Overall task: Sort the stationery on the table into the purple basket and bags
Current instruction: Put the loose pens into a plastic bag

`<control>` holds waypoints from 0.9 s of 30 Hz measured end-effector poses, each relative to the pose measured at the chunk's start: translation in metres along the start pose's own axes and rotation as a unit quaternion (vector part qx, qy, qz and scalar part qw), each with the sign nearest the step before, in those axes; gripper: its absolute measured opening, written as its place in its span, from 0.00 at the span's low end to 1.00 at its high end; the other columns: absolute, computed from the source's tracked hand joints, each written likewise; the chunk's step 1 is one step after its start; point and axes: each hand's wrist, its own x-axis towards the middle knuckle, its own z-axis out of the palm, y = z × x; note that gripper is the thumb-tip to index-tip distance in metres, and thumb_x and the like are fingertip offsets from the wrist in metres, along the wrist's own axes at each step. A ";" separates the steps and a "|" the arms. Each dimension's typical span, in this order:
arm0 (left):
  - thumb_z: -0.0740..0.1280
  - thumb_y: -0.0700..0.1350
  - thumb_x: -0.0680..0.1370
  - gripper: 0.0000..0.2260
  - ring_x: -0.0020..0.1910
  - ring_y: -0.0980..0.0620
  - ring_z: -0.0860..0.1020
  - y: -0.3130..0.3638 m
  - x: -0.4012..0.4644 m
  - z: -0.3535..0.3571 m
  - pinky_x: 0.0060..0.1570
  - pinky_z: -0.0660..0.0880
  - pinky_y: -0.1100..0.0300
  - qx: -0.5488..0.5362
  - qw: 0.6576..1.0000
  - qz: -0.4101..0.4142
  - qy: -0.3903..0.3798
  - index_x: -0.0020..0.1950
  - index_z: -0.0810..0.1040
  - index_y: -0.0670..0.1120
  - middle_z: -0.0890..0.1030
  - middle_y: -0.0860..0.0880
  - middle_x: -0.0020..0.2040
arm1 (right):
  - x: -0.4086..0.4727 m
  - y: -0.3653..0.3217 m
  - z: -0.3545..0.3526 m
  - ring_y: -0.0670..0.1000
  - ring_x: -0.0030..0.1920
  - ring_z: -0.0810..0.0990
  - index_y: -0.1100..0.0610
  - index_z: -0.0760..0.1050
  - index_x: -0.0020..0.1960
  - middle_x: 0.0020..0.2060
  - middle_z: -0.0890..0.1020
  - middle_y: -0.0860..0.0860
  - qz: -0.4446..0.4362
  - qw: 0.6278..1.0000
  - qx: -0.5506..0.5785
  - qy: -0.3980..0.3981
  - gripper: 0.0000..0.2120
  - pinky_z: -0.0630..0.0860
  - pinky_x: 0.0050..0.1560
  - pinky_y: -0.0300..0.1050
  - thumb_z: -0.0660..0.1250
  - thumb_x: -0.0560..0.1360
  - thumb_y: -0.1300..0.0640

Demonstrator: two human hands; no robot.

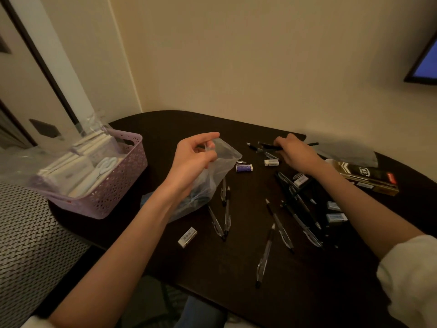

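Observation:
My left hand [195, 157] pinches the rim of a clear plastic bag [212, 181] and holds it up above the dark table [212, 268]; bluish items show at the bag's bottom. My right hand [295, 153] is at the far side of the table, its fingers curled round black pens [267, 146]. Several clear and black pens [276, 223] lie scattered across the middle and right. Small erasers lie among them, such as a blue one [244, 167] and a white one [187, 237]. The purple basket [106, 192] stands at the left edge, filled with white packets.
A black-and-gold pen box [369, 179] lies at the right, with another clear bag [347, 152] behind it. More clear plastic [92, 124] rises behind the basket. A woven patterned seat [28, 233] adjoins the table's left. A wall runs close behind the table.

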 end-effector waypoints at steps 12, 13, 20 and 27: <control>0.64 0.30 0.74 0.23 0.44 0.55 0.74 0.010 -0.015 -0.004 0.39 0.74 0.68 -0.016 1.000 0.003 0.008 0.65 0.77 0.46 0.78 0.50 0.49 | -0.019 -0.068 -0.022 0.44 0.37 0.73 0.58 0.76 0.47 0.34 0.74 0.48 0.204 0.805 0.526 0.182 0.10 0.70 0.42 0.37 0.63 0.79 0.51; 0.64 0.30 0.74 0.22 0.44 0.54 0.74 0.011 -0.017 -0.005 0.39 0.75 0.68 -0.017 1.000 0.002 0.009 0.65 0.77 0.46 0.78 0.49 0.49 | -0.022 -0.070 -0.020 0.44 0.33 0.72 0.56 0.74 0.41 0.31 0.72 0.48 0.216 0.780 0.556 0.190 0.12 0.69 0.40 0.38 0.64 0.79 0.50; 0.64 0.29 0.74 0.22 0.46 0.54 0.75 0.017 -0.021 -0.011 0.41 0.74 0.65 -0.025 1.000 0.006 0.017 0.65 0.78 0.46 0.78 0.49 0.51 | -0.034 -0.095 -0.017 0.46 0.31 0.70 0.55 0.64 0.29 0.27 0.70 0.50 0.207 0.741 0.612 0.181 0.24 0.67 0.51 0.35 0.55 0.82 0.48; 0.64 0.30 0.74 0.21 0.44 0.53 0.74 0.016 -0.025 -0.017 0.42 0.73 0.63 -0.028 0.999 0.008 0.017 0.64 0.78 0.46 0.78 0.51 0.47 | -0.038 -0.108 -0.014 0.47 0.28 0.66 0.54 0.64 0.31 0.26 0.67 0.49 0.179 0.847 0.472 0.165 0.23 0.64 0.36 0.43 0.51 0.83 0.50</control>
